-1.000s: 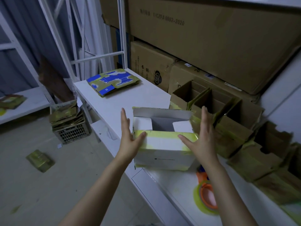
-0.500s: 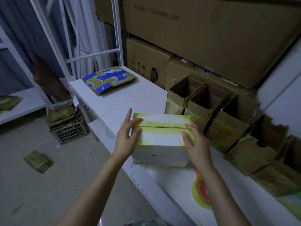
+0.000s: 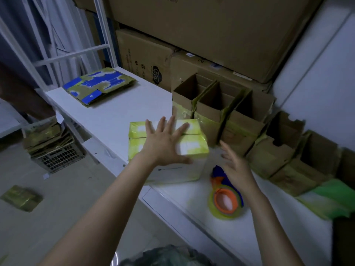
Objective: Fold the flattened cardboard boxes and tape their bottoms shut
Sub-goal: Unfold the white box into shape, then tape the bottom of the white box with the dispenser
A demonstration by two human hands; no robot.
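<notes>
Released, both: left grip spread flat on the closed top of the box, fingers straight, palm across the seam between the two flaps, thumb along the near top edge. Right grip off the box, loosely open and blurred, holding nothing, hanging just right of the box and above the tape roll.

Box upright on the white worktop, near-left corner right at the front edge, yellow-green tape along its top edges. Just behind and to its right, close against it, a row of open boxes running along the back toward the right end. Tape roll lying flat near the front edge, apart from the box.

Open room: bare worktop to the left and rear-left of the box, up to a flat stack near the far-left corner. Little room to the right, between box, roll and row. Large cartons piled behind the row. Beyond the front edge, floor, with a crate of flattened pieces by the worktop leg.
</notes>
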